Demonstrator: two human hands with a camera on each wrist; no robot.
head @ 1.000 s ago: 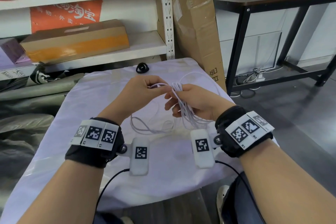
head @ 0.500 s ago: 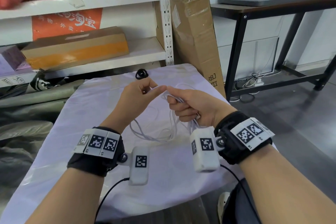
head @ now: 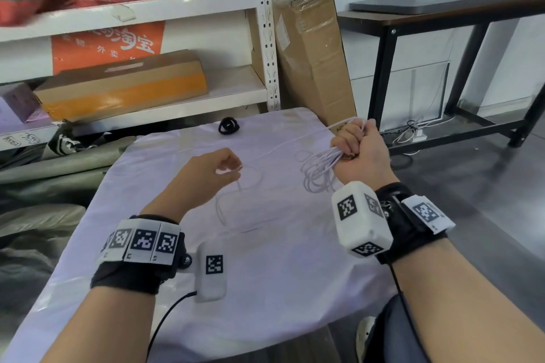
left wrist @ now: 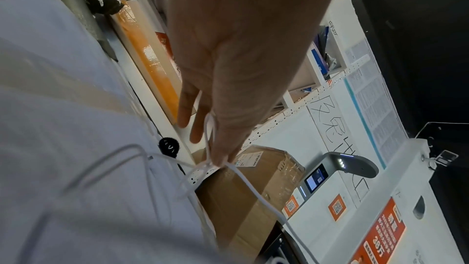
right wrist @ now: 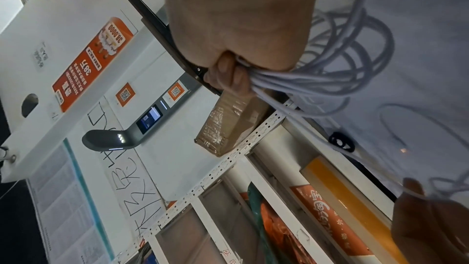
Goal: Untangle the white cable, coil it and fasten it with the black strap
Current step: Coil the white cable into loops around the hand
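Worktop point(head: 265, 289): draped in a pale cloth, running from the near edge to the shelving at the far side. It carries the loose part of the cable and the strap.

White cable point(head: 320, 168): most of it is gathered as a bundle of loops in the right hand point(head: 358, 150), raised over the far right corner of the worktop. The loops hang down and to the left of the fist; the right wrist view shows several strands side by side passing through the closed fingers. From the top of the fist one strand runs left, taut, towards the left hand point(head: 212, 171). Further slack lies in loose curves on the cloth between the hands and just near of the left hand.

Right grip: fingers fully curled round the bundle, firm hold.

Left grip: thumb and forefinger pinch a single strand; the other fingers are relaxed and hold nothing. The left wrist view shows strands crossing at the pinch, which may be a remaining snag; I cannot tell.

Black strap point(head: 228, 126): lies untouched at the far edge of the worktop, well apart from both hands, nearer the left.

Judgement: untangling and coiling are under way. The free strand's long axis runs left to right between the hands, so the next loop would be fed rightward into the bundle.
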